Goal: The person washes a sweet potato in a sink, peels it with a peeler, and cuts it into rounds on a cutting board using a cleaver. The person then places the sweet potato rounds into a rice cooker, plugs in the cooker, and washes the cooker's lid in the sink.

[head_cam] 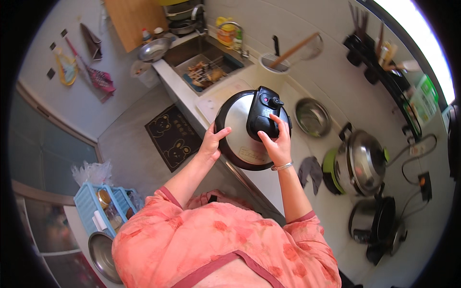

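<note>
Held up before me over the front edge of the counter is a round pressure cooker lid (236,124). Its face is brushed metal with a black rim, and a black handle housing (262,118) with a pressure valve (276,102) crosses it. My left hand (213,141) grips the lid's left rim, thumb on the metal. At the handle, my right hand (279,142) has its thumb and a finger spread around the near end of the black housing. The underside of the lid is hidden.
Beyond the lid, a sink (196,46) contains a rack with food pieces. A white utensil holder (272,72), a steel bowl (313,117), a grey cloth (310,173), a lidded steel pot (363,162) and a black cooker (372,219) stand along the counter. A dark mat (173,138) lies on the floor.
</note>
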